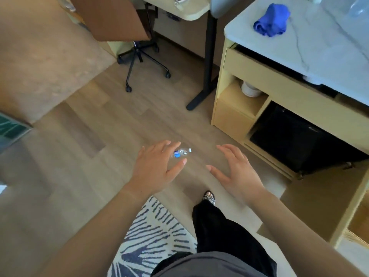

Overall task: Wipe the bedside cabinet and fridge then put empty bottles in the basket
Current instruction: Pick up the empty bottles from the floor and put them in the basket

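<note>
Head view: a small clear bottle (182,152) with a blue label and white cap lies on its side on the wood floor (123,124), about mid-floor, between the rug (153,226) edge nearest the person and the cabinet (235,116) at the right. It looks empty, though it is too small to be sure.

The left hand (155,168) hangs above it, fingers spread and slack, holding nothing; its fingertips overlap the bottle's base end in the picture, but whether they touch it cannot be told. The right hand (237,170) is also spread and empty, palm down, just right of the bottle and apart from it.

A blue cloth (272,20) sits bunched near the left edge of the cabinet's marble top, let go. Below the top, a black fridge (295,140) fills the lower recess and a white bowl (250,89) stands in the open shelf at the left corner. An office chair (139,54) and a desk leg (207,62) stand beyond. No basket is in sight.

With the cloth set aside, the wiping seems done and the bottle step is in hand. The next move calls for bending lower, closing the left fingers round the bottle's middle, lifting it, then finding the basket. A light, round bottle may roll off under a clumsy touch.
</note>
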`<state>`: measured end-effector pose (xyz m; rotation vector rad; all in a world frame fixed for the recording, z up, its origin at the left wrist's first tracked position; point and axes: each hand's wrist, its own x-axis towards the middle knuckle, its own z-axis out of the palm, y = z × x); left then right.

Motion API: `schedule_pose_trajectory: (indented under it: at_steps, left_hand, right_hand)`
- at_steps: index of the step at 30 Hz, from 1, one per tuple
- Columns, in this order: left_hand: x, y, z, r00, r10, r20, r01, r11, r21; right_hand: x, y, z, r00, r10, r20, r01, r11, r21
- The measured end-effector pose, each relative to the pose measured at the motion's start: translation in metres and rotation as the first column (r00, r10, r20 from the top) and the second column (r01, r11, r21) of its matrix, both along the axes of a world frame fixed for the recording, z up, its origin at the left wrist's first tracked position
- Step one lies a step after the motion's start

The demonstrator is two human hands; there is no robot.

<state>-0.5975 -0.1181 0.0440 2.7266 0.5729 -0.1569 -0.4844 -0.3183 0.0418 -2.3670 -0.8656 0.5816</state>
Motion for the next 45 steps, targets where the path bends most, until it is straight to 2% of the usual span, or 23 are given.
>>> schedule_pose_trajectory:
  at_steps: [6, 12, 18, 23, 27, 33, 38, 45]
  left_hand:
    - [0.068, 0.068, -0.007, 0.999, 0.033, -0.042, -0.031, 0.999, 0.039]
    - [0.104, 0.134, -0.018, 0.998, -0.011, -0.055, 0.013, 0.999, 0.037]
    - [0.148, 0.22, -0.049, 0.975, -0.213, -0.069, 0.214, 0.977, 0.012]
    - [0.18, 0.29, -0.097, 0.894, -0.432, -0.12, 0.435, 0.9, 0.004]
    - [0.199, 0.321, -0.146, 0.834, -0.545, -0.088, 0.549, 0.835, 0.027]
    - [0.217, 0.333, -0.28, 0.822, -0.569, -0.039, 0.57, 0.82, 0.053]
    - [0.222, 0.334, -0.452, 0.839, -0.543, -0.043, 0.544, 0.838, 0.043]
    - [0.226, 0.35, -0.691, 0.865, -0.502, -0.019, 0.502, 0.863, 0.055]
  right_hand:
    - [0.08, 0.077, -0.014, 0.998, 0.032, -0.058, -0.033, 0.999, -0.014]
    - [0.118, 0.132, -0.021, 0.996, -0.037, -0.08, 0.034, 0.999, -0.039]
    - [0.117, 0.189, -0.045, 0.977, -0.209, -0.051, 0.201, 0.971, -0.133]
    - [0.098, 0.243, -0.089, 0.907, -0.416, -0.066, 0.398, 0.898, -0.185]
    - [0.091, 0.28, -0.139, 0.848, -0.521, -0.1, 0.493, 0.844, -0.212]
    - [0.088, 0.301, -0.272, 0.762, -0.633, -0.14, 0.6, 0.77, -0.218]
    - [0.09, 0.307, -0.442, 0.728, -0.667, -0.156, 0.627, 0.741, -0.243]
    - [0.101, 0.336, -0.676, 0.646, -0.744, -0.173, 0.716, 0.668, -0.201]
